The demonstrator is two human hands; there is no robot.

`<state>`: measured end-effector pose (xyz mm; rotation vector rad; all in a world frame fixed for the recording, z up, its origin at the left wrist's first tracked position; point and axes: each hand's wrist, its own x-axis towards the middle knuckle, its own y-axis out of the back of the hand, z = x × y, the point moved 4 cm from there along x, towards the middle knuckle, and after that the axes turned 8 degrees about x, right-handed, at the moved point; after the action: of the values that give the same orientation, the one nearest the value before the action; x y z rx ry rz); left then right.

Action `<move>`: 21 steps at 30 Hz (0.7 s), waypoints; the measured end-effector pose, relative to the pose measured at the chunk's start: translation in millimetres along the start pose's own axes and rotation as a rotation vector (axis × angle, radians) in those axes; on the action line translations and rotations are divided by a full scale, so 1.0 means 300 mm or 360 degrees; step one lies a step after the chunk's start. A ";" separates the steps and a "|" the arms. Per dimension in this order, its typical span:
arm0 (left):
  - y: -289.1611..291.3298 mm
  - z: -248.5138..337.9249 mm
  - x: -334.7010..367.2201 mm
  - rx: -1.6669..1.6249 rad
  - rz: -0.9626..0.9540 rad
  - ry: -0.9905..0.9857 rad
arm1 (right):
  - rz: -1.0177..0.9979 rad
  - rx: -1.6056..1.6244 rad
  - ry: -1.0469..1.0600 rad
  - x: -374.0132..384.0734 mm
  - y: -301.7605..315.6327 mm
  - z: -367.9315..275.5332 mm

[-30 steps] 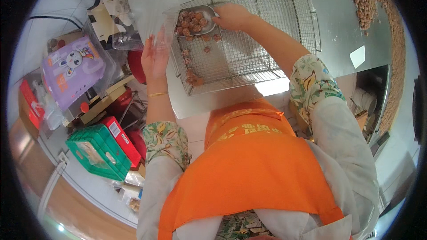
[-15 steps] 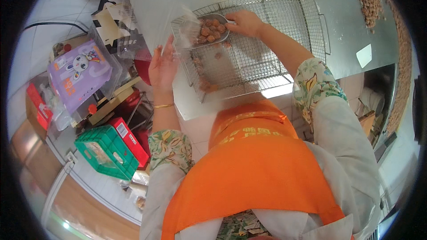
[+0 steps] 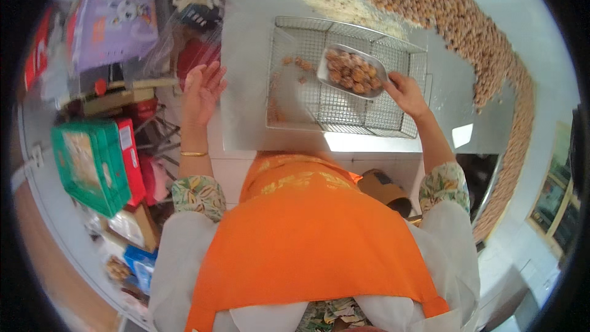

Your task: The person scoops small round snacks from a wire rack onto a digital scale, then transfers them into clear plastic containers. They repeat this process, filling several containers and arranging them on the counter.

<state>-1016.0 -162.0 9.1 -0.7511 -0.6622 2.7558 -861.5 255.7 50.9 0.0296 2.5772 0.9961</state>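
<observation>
My right hand (image 3: 406, 93) is closed at the near right end of a metal scoop (image 3: 380, 66), whose handle is mostly hidden in the fingers. A heap of brown, round nut-like pieces (image 3: 354, 74) fills the scoop. It is held over a rectangular wire mesh basket (image 3: 410, 55) on the table, where a few similar pieces (image 3: 299, 63) lie toward the left end. Left of the table's edge, my left hand (image 3: 203, 91) is raised with its fingers apart and nothing visible in it.
A steel table (image 3: 252, 43) carries pale crumbs (image 3: 350, 9) behind the basket and a long heap of brown pieces (image 3: 455, 18) at the far right. To my left are a purple package (image 3: 114, 27), a green crate (image 3: 77, 160) and a red box (image 3: 130, 160).
My view has shifted. The loaded scoop has moved from the basket's left end toward its right half. My left hand has drawn away from the scoop and the blurred clear plastic near it.
</observation>
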 end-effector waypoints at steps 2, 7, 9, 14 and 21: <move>0.021 0.008 -0.043 0.0088 0.0022 -0.0026 | -0.0002 0.0013 -0.0012 -0.060 0.041 -0.060; 0.042 -0.047 -0.137 0.0292 -0.0127 0.0043 | -0.0128 -0.0148 0.0003 -0.115 0.032 -0.293; 0.016 -0.085 -0.173 0.0275 -0.0181 0.0141 | -0.0257 -0.0230 0.0042 -0.106 -0.012 -0.351; -0.012 -0.180 -0.217 0.0054 -0.0233 0.0314 | -0.0467 -0.0731 0.0145 -0.063 -0.156 -0.450; 0.010 -0.235 -0.221 -0.0040 -0.0311 0.0293 | -0.0474 -0.1048 0.0280 -0.050 -0.239 -0.540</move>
<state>-923.0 -159.5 -18.2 -0.8819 -0.6928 2.4715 -896.4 95.2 119.1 -0.6154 2.1739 1.7171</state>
